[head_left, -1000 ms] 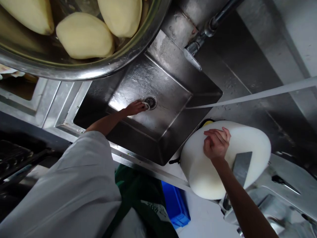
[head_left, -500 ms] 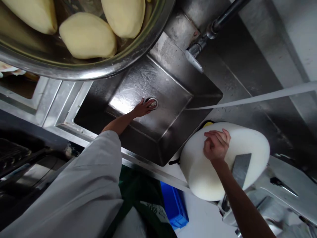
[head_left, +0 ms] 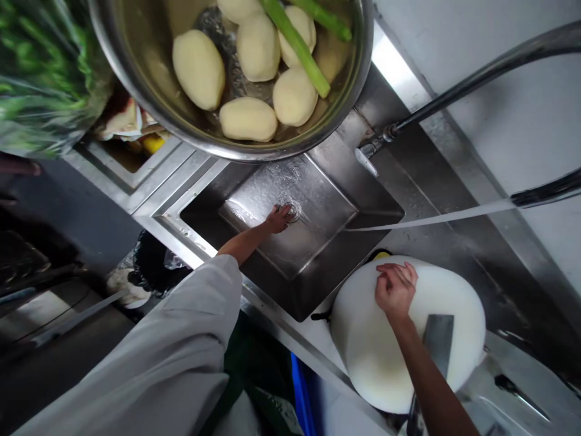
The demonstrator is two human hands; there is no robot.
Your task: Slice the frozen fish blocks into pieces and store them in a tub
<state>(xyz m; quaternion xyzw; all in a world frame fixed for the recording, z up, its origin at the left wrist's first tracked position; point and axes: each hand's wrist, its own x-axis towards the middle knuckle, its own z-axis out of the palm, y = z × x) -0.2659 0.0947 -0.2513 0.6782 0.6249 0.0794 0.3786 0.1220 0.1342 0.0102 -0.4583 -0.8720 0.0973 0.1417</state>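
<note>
My left hand [head_left: 279, 218] reaches down into the steel sink [head_left: 318, 242], its fingers spread out over the round drain [head_left: 293, 211] and touching it or very close to it. Over the thick white round chopping board [head_left: 363, 351] is my right hand [head_left: 396, 289], its fingers curled in and nothing visible in them. A cleaver [head_left: 439, 339] lies flat on the board, partly behind my right forearm. Above the sink, a large metal bowl [head_left: 181, 134] holds several peeled potatoes [head_left: 198, 69] and green stalks [head_left: 299, 48] in water.
A stream of water [head_left: 436, 221] runs from the black-and-chrome spout [head_left: 544, 192] into the sink. Bagged leafy greens [head_left: 45, 79] stand at upper left. A black-handled knife [head_left: 520, 396] lies right of the board. A black bin bag [head_left: 157, 263] is below the counter at left.
The view has shifted, bringing more of the bowl, the greens and the spout into sight. My left hand stays at the drain, and my right hand stays curled over the board.
</note>
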